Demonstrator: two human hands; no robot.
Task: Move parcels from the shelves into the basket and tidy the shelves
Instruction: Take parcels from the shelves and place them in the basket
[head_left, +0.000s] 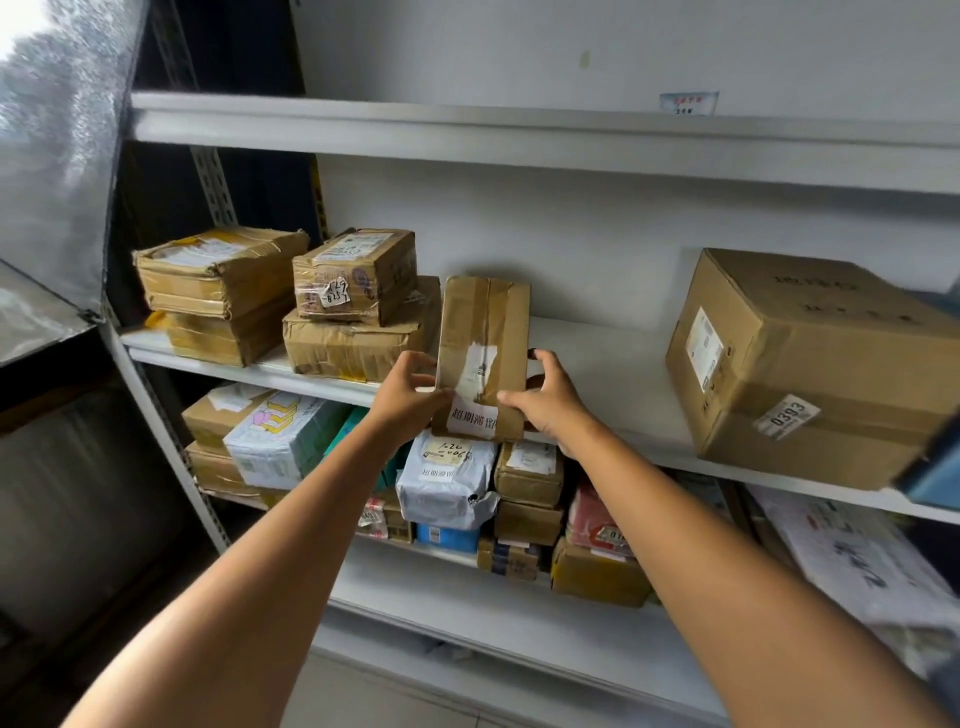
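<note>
At the middle shelf's (597, 364) front edge, left hand (410, 395) and right hand (545, 400) clasp a slim taped parcel (483, 353) by its sides; stiff, apparently light, tape possibly slick.

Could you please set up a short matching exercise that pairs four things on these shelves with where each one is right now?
Things:
1. tall taped parcel
2. big box
3. grey bag
4. small taped box

Places:
A. stacked on another box, left part of the middle shelf
B. lower shelf, just under the hands
C. right end of the middle shelf, sticker reading 0393
D. upright at the middle shelf's front edge, held between the left hand and the right hand

Pairs: 1-D, 2-C, 3-B, 4-A
</note>
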